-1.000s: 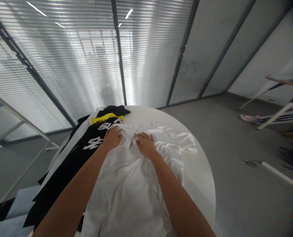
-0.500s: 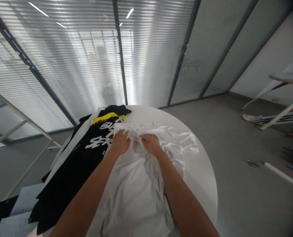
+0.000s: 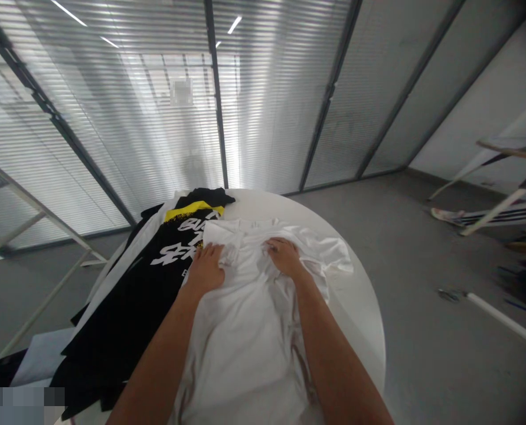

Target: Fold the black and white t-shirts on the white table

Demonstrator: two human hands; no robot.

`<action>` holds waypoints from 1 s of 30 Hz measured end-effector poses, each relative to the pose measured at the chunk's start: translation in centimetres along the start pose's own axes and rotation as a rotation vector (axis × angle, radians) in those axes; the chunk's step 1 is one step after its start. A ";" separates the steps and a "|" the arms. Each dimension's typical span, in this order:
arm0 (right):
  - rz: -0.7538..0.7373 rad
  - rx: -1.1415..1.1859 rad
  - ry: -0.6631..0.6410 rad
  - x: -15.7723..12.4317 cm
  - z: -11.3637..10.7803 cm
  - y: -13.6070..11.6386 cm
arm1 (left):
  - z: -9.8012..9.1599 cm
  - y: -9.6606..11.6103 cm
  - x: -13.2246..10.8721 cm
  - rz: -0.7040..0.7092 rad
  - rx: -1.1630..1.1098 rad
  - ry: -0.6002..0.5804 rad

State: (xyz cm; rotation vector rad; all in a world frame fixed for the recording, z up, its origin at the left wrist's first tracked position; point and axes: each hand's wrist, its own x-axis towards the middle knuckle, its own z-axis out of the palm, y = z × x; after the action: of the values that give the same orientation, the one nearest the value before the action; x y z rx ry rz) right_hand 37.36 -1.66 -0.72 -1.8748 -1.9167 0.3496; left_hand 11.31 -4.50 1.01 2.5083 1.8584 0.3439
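Observation:
A white short-sleeved T-shirt [image 3: 245, 330] lies spread over the round white table, its body creased and its collar end at the far side. My left hand [image 3: 207, 268] rests on the shirt's left part near the shoulder, palm down with fingers spread. Across from it, my right hand [image 3: 284, 255] presses on the upper right part, fingers extended leftward over gathered fabric. Left of the shirt lies a pile of clothes, topped by a black T-shirt [image 3: 125, 301] with white lettering and a yellow band. The white shirt's left edge overlaps the black one.
The round white table's [image 3: 369, 307] rim curves on the right. A white metal frame [image 3: 63, 221] stands at the left. On the floor at right are a white pole [image 3: 506, 321] and a table with slanted legs [image 3: 495, 209]. Blinds-covered glass panels [image 3: 271, 106] stand behind.
My hands have moved apart, the left one leftward and slightly nearer me, the right one rightward. The white fabric between them is flatter and less bunched.

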 end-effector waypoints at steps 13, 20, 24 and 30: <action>0.011 0.022 0.011 0.1 0.3 0.0 | -1.2 -4.4 0.5 -0.011 -0.516 -0.052; 0.009 0.015 0.016 0.0 0.3 -0.1 | -2.4 -4.9 0.7 -0.128 -0.566 0.040; 0.012 0.025 0.014 0.0 0.4 0.0 | -2.3 -5.2 0.5 -0.011 -0.425 0.011; 0.007 0.010 0.015 0.2 0.7 0.3 | -2.0 -5.5 0.9 -0.042 -0.282 0.095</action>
State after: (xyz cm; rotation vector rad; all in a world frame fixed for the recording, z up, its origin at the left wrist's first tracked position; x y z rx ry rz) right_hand 37.28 -1.36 -1.46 -1.8725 -1.8954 0.3454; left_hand 6.01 -2.28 2.39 2.3003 1.7470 0.6829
